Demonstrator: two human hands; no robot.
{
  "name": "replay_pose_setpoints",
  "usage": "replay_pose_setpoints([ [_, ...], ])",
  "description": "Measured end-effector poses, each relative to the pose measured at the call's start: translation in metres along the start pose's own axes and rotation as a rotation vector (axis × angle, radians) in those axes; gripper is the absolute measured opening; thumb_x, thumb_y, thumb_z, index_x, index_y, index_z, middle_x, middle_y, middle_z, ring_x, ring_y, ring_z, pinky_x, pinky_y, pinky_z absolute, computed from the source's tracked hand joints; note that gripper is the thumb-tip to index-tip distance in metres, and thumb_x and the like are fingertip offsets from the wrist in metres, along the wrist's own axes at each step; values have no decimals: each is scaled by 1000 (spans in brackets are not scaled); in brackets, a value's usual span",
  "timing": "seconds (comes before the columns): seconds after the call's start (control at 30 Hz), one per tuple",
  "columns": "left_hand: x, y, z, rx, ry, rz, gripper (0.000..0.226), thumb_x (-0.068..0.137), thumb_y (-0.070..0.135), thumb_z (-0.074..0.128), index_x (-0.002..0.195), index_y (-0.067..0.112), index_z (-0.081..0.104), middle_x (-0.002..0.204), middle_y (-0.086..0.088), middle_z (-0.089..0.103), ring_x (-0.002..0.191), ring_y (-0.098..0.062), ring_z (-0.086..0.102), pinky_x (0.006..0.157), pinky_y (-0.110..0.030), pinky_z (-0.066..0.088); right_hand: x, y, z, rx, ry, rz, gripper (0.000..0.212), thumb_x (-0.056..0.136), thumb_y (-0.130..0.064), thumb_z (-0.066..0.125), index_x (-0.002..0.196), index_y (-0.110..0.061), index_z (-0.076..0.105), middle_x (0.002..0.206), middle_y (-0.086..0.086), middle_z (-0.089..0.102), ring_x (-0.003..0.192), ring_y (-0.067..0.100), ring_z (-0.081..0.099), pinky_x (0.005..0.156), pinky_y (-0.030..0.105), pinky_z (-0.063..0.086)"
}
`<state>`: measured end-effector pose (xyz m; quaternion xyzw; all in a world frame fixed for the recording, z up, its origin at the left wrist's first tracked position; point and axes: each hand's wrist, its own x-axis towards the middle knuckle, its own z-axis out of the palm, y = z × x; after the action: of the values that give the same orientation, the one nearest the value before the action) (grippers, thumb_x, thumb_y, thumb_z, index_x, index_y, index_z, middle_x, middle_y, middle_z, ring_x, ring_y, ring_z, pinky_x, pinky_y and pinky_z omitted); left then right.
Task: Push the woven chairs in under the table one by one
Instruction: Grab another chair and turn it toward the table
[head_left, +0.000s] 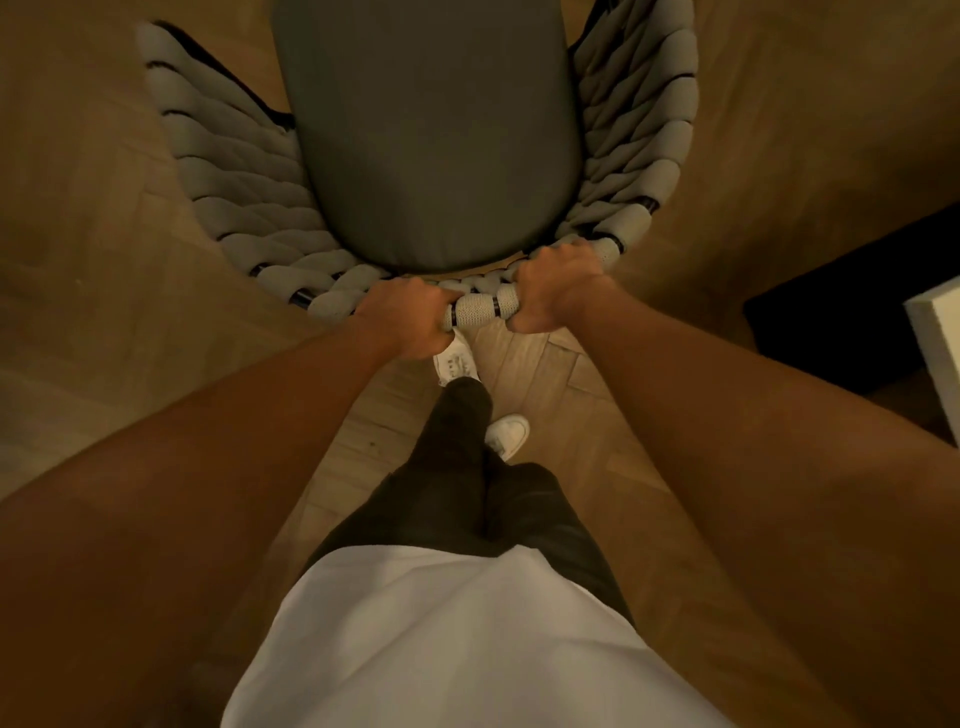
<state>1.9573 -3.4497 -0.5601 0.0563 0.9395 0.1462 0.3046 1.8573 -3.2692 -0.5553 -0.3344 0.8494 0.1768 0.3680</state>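
One woven chair (431, 171) is standing on the wooden floor (93, 218), directly ahead of the person. Both hands, left hand (410, 317) and right hand (553, 291), are wrapping its back rail in a tight grip. No bench is showing, so an unguided shove is risking a collision or skewing.

Grey weave, dark cushion, warm wood.
The woven chair (244, 208) is pale grey braided cord, with black frame showing between wraps; its seat cushion (436, 140) is plain dark grey. The floor (540, 364) is tan herringbone wood. White shirt (441, 639), dark trousers (462, 467), white shoes (509, 434).
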Motion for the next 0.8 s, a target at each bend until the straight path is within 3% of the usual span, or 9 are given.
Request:
replay_pose_setpoints([
  [0.37,19,18,0,137,-52,212,50,76,48,49,122,33,61,95,-2,71,84,-27,69,73,-41,58,-37,8,34,154,-9,158,48,79,-64,59,107,-25,63,90,2,53,100,28,60,98,47,40],
  [0.53,51,12,-30,263,-117,311,39,83,45,58,120,33,64,96,1,71,84,-25,69,74,-40,58,-30,12,31,258,-24,256,52,80,-64,58,111,-23,64,97,3,60,99,27,59,91,45,41],
  [0.8,124,8,-85,460,-201,492,35,89,44,57,122,37,61,99,1,69,85,-23,67,73,-34,55,-7,31,15,481,11,438,53,79,-64,60,111,-23,65,96,4,61,103,29,62,93,44,43],
])
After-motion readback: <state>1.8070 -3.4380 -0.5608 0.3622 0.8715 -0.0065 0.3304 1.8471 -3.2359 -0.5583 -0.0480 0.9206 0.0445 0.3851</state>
